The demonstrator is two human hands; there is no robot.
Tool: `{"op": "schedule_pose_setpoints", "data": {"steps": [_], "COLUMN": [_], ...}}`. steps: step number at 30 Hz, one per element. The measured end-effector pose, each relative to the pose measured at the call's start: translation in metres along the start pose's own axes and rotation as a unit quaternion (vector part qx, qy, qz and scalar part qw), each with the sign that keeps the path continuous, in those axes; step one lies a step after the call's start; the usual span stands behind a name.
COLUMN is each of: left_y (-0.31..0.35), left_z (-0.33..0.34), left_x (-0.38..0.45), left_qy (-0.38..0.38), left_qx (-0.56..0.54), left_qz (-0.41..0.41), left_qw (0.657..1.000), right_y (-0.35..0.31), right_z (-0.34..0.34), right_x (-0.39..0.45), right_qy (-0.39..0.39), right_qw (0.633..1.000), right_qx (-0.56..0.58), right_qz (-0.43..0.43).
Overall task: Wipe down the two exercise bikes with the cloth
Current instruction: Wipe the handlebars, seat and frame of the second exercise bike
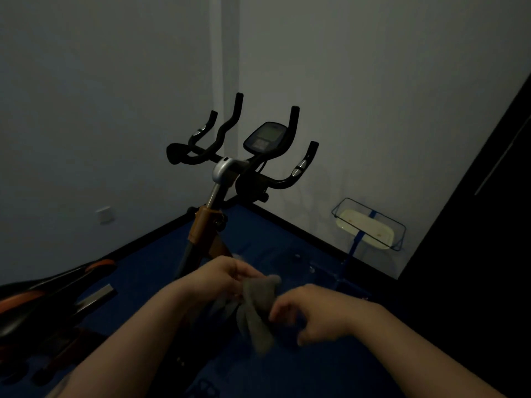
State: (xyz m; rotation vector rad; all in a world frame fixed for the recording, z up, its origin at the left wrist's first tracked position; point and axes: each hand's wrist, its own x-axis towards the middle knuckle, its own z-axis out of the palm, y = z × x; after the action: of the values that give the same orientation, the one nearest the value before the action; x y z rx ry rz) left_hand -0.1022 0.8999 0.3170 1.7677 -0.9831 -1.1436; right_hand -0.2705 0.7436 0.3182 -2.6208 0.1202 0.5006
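Note:
In a dim room an exercise bike (221, 173) stands in the corner, with black handlebars, a small console (265, 137) and a silver and orange stem. Its black and orange saddle (43, 294) shows at the lower left. Low in front of the bike I hold a bunched grey cloth (257, 308) between both hands. My left hand (221, 278) pinches its upper end. My right hand (316, 311) grips its lower right side, fingers curled. No second bike is in view.
A blue floor mat (287, 248) lies under the bike. At the right stands a blue wire rack (370, 225) holding a pale tray. A dark panel or door (488, 196) fills the right edge. Grey walls meet behind the handlebars, with a wall socket (104, 215) at the left.

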Motion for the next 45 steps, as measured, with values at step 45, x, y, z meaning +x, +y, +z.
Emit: {"op": "schedule_pose_setpoints", "data": {"steps": [45], "left_y": [-0.073], "left_z": [0.051], "left_x": [-0.082], "left_qy": [0.402], "left_qx": [0.072], "left_qz": [-0.036], "left_qw": [0.912], "right_y": [-0.051], "right_z": [0.061], "right_x": [0.056], "right_qy": [0.134], "right_qw": [0.932], "right_qx": [0.326], "right_qz": [-0.089]}}
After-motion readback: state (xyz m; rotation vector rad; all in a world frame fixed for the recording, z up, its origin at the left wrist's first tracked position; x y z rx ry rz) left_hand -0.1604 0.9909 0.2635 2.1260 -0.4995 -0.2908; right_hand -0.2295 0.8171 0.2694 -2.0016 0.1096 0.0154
